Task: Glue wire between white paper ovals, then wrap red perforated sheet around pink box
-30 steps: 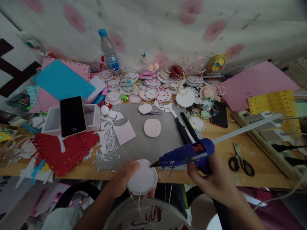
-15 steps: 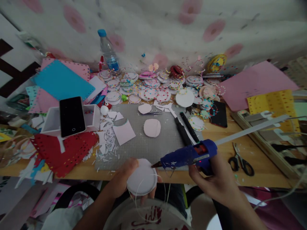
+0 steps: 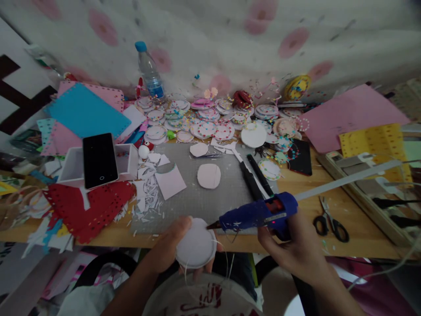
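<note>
My left hand (image 3: 171,245) grips a round white disc (image 3: 196,243) by its edge, thumb on the left rim and fingers underneath. A thin pale string (image 3: 226,259) loops from the disc's right side. My right hand (image 3: 289,245) is wrapped around the handle of a blue glue gun (image 3: 259,214), which has a white glue stick (image 3: 345,180) in its back. The gun's dark nozzle is at the disc's upper right rim; whether it touches I cannot tell. Beyond them, a cut white paper circle (image 3: 208,176) lies on the grey cutting mat (image 3: 184,208).
White scraps (image 3: 146,197) and a phone (image 3: 99,160) on a white box lie left. Several decorated discs (image 3: 207,128) crowd the back beside a water bottle (image 3: 150,72). A craft knife (image 3: 250,180) lies beyond the gun, scissors (image 3: 330,221) to its right.
The disc has shifted and turned very slightly in my left hand. The glue gun stays almost where it was, its nozzle still at the rim.
</note>
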`<move>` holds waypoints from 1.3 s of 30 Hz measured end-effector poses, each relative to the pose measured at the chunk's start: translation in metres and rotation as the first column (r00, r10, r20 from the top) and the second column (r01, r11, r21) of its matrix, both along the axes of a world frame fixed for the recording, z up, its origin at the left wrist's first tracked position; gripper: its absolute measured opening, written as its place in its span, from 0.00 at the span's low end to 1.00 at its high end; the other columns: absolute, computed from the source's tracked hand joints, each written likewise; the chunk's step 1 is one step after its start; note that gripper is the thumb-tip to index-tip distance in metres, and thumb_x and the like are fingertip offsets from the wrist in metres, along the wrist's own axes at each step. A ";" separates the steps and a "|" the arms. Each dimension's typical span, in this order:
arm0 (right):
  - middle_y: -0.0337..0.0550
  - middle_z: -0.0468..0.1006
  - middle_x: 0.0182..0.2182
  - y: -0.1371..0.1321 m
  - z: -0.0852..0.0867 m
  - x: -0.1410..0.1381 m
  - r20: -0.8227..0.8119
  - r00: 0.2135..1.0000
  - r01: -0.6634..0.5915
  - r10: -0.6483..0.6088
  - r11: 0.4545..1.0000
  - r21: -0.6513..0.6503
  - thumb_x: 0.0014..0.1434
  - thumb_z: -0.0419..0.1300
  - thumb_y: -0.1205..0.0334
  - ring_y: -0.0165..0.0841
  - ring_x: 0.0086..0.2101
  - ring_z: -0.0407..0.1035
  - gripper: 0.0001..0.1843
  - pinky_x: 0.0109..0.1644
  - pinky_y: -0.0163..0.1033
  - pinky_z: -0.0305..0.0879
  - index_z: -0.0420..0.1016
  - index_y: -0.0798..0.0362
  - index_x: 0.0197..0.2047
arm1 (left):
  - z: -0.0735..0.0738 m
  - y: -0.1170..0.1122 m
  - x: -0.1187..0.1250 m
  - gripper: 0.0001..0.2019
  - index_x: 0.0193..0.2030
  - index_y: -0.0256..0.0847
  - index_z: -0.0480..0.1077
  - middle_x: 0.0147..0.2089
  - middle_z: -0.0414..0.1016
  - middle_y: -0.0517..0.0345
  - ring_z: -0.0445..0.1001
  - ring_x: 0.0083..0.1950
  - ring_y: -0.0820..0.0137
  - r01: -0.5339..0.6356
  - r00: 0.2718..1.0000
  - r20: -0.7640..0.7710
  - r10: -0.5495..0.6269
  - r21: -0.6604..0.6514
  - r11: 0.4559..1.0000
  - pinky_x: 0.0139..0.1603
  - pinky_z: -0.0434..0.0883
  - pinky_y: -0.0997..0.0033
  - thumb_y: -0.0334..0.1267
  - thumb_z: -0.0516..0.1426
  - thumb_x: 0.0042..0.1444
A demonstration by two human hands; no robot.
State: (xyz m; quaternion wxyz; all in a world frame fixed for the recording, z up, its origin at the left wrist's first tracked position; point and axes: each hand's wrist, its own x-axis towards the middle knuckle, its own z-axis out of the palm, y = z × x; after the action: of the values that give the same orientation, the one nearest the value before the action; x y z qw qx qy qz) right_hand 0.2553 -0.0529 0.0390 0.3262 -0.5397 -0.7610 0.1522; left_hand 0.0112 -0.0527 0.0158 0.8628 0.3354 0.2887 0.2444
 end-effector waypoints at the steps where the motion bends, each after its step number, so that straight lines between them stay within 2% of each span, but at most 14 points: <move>1: 0.29 0.63 0.18 0.000 0.000 0.000 0.003 1.000 -0.004 0.004 1.000 -0.005 0.53 0.56 0.67 0.24 0.14 0.56 0.09 0.17 0.30 0.53 0.61 0.51 0.39 | 0.000 0.000 0.000 0.37 0.42 0.28 0.73 0.19 0.70 0.53 0.62 0.14 0.76 0.002 1.000 -0.003 -0.002 -0.002 1.000 0.11 0.49 0.81 0.63 0.41 0.57; 6: 0.32 0.63 0.20 0.000 0.000 0.000 0.024 1.000 -0.015 0.015 1.000 -0.013 0.53 0.56 0.67 0.26 0.16 0.58 0.10 0.19 0.31 0.54 0.62 0.51 0.41 | 0.002 0.000 0.000 0.37 0.44 0.29 0.74 0.22 0.73 0.52 0.63 0.15 0.77 0.040 0.997 -0.059 -0.040 0.006 0.999 0.12 0.47 0.82 0.62 0.38 0.58; 12: 0.31 0.62 0.19 -0.002 -0.001 0.002 0.031 0.999 -0.017 0.018 1.000 -0.024 0.53 0.55 0.67 0.25 0.15 0.56 0.11 0.18 0.31 0.52 0.63 0.51 0.42 | 0.003 -0.001 0.001 0.34 0.44 0.33 0.74 0.23 0.74 0.52 0.61 0.14 0.77 0.021 0.998 -0.055 -0.023 -0.039 0.999 0.11 0.49 0.79 0.63 0.41 0.57; 25: 0.31 0.61 0.18 -0.002 -0.003 0.002 0.060 0.998 -0.020 0.020 1.000 -0.005 0.53 0.55 0.68 0.26 0.15 0.55 0.12 0.18 0.32 0.51 0.64 0.51 0.43 | -0.002 -0.001 0.002 0.38 0.39 0.28 0.73 0.19 0.71 0.52 0.60 0.12 0.77 0.023 0.998 -0.052 -0.025 -0.036 0.999 0.09 0.49 0.81 0.65 0.40 0.56; 32: 0.30 0.61 0.18 -0.002 -0.005 0.004 0.060 0.998 0.003 -0.005 1.000 0.021 0.54 0.55 0.67 0.26 0.16 0.56 0.10 0.20 0.32 0.52 0.64 0.51 0.41 | -0.004 0.000 0.000 0.38 0.41 0.26 0.73 0.20 0.73 0.50 0.61 0.13 0.77 -0.003 0.997 -0.073 0.001 -0.021 1.000 0.09 0.51 0.81 0.63 0.40 0.57; 39: 0.29 0.60 0.18 -0.001 0.000 0.002 0.083 0.996 -0.030 0.029 0.999 0.015 0.53 0.55 0.67 0.25 0.15 0.55 0.11 0.18 0.31 0.49 0.62 0.52 0.42 | -0.001 0.000 0.001 0.37 0.45 0.27 0.73 0.21 0.74 0.49 0.61 0.12 0.77 0.018 0.997 -0.074 -0.018 -0.011 1.000 0.10 0.50 0.81 0.62 0.40 0.58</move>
State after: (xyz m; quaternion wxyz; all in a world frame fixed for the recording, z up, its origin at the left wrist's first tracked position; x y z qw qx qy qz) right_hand 0.2570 -0.0536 0.0388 0.2964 -0.5316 -0.7830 0.1285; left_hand 0.0121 -0.0529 0.0149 0.8555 0.3422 0.3187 0.2225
